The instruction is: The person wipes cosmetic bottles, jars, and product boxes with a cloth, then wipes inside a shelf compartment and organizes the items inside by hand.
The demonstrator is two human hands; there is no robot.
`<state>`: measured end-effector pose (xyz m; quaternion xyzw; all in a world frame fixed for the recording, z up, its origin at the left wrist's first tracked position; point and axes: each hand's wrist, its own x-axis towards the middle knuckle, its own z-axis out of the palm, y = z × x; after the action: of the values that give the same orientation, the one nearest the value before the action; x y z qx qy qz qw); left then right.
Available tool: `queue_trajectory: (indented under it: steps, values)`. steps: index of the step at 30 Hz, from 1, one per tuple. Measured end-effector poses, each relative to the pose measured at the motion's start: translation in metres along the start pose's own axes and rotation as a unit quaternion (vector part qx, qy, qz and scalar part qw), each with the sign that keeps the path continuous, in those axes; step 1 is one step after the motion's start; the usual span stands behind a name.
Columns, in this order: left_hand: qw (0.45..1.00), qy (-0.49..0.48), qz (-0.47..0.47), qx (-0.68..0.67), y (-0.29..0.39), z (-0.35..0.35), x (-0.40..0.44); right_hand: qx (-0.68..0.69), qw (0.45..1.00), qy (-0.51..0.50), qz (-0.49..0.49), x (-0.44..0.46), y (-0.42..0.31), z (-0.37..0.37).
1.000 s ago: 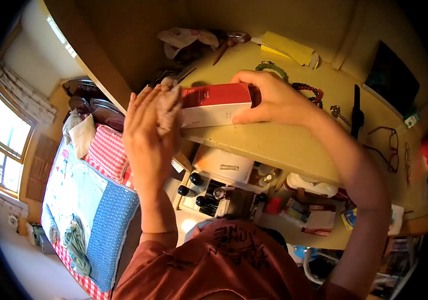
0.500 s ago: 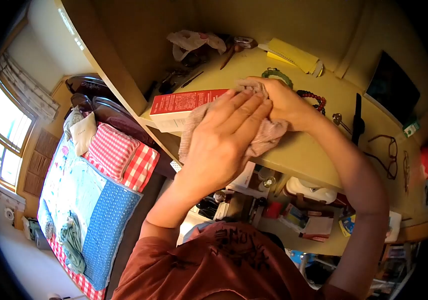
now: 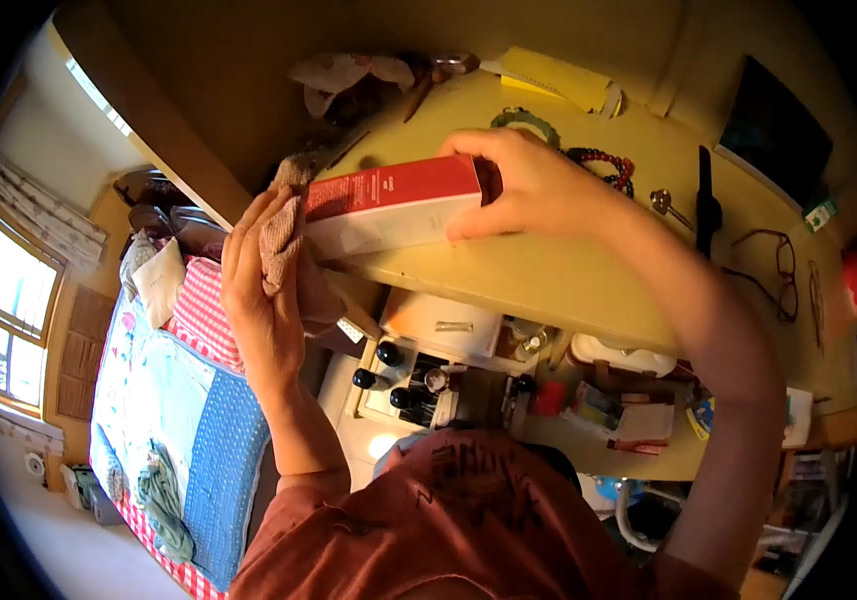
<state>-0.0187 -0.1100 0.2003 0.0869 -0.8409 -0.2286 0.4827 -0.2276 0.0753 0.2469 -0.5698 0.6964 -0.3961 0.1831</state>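
Observation:
A long red and white box (image 3: 394,205) lies on its side above the yellow desk top (image 3: 549,285), near its front edge. My right hand (image 3: 519,190) grips the box's right end between thumb and fingers. At the other end, my left hand (image 3: 267,270) holds a brownish-pink cloth (image 3: 282,235) against the box, its fingers bent over the fabric. Behind the box are a green bracelet (image 3: 527,124) and a dark and red bead bracelet (image 3: 604,170).
Yellow papers (image 3: 559,80) and a plastic bag (image 3: 354,78) lie at the back. A watch (image 3: 709,205), glasses (image 3: 787,275) and a dark tablet-like panel (image 3: 777,130) are on the right. Below, an open drawer (image 3: 369,405) holds black-capped bottles. A bed (image 3: 149,380) is at left.
Since half a second ago, my left hand and the cloth have moved left from the box's right part to its left end. My right hand now grips the exposed right end.

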Motion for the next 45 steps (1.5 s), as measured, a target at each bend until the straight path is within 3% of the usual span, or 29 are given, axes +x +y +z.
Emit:
queue_trajectory:
  steps: [3,5,7,9,11,20,21,23,25,27,30,31,33,34,36,39,41,43,44,45]
  values:
    - [1.0,0.009,-0.002,0.0,-0.003,0.003,-0.003,-0.025,1.0,-0.013,0.011,0.001,-0.001,0.0]
    - [0.993,0.038,0.003,-0.114,-0.013,0.006,-0.005,-0.028,1.0,-0.007,0.002,0.001,-0.001,0.0]
    - [0.991,0.038,-0.011,-0.129,-0.019,0.004,-0.011,-0.028,1.0,-0.006,0.005,0.002,-0.003,0.001]
    - [0.962,0.073,-0.093,-0.244,-0.027,0.006,-0.019,-0.027,1.0,-0.004,0.01,0.002,0.0,0.003]
    - [0.961,0.07,-0.103,-0.247,-0.028,0.007,-0.028,-0.008,0.999,0.039,-0.004,0.003,0.006,0.007]
    - [0.924,0.136,-0.187,-0.305,-0.02,0.018,-0.057,0.048,0.999,0.013,-0.004,0.006,0.015,0.009]
    - [0.937,0.138,-0.159,-0.28,-0.021,0.016,-0.059,0.033,0.999,0.014,-0.016,0.005,0.014,0.01]
    - [0.907,0.163,-0.197,-0.334,-0.01,0.009,-0.061,0.004,1.0,0.008,-0.001,0.002,0.004,0.006]
    - [0.858,0.203,-0.233,-0.41,-0.013,0.004,-0.069,-0.034,0.997,0.034,-0.057,0.002,0.0,0.003]
    - [0.825,0.173,-0.248,-0.477,-0.038,-0.008,-0.083,-0.048,0.995,0.041,-0.077,-0.004,-0.018,0.001]
    - [0.794,0.215,-0.273,-0.499,-0.043,-0.013,-0.09,-0.158,0.982,0.005,-0.102,-0.006,-0.062,-0.022]
    - [0.795,0.235,-0.284,-0.481,-0.046,-0.013,-0.092,-0.2,0.953,-0.174,-0.146,0.001,-0.084,-0.043]
    - [0.778,0.203,-0.295,-0.517,-0.049,-0.017,-0.097,-0.234,0.889,-0.348,-0.184,-0.006,-0.093,-0.041]
    - [0.772,0.187,-0.3,-0.528,-0.051,-0.018,-0.099,-0.296,0.921,-0.189,-0.167,-0.03,-0.092,-0.018]
    - [0.774,0.167,-0.3,-0.532,-0.058,-0.022,-0.105,-0.35,0.925,-0.025,-0.145,-0.058,-0.096,0.009]
    - [0.771,0.163,-0.317,-0.528,-0.064,-0.019,-0.113,-0.389,0.896,-0.079,-0.202,-0.083,-0.101,0.035]
    - [0.766,0.15,-0.325,-0.534,-0.067,-0.013,-0.12,-0.464,0.872,-0.132,-0.084,-0.109,-0.097,0.063]
    - [0.824,0.148,-0.343,-0.426,-0.07,-0.005,-0.128,-0.524,0.84,-0.132,-0.044,-0.132,-0.082,0.087]
    - [0.772,0.122,-0.363,-0.507,-0.06,-0.003,-0.13,-0.549,0.826,-0.12,-0.044,-0.141,-0.07,0.097]
    - [0.756,0.112,-0.413,-0.495,-0.056,-0.002,-0.134,-0.57,0.812,-0.118,-0.053,-0.146,-0.057,0.103]
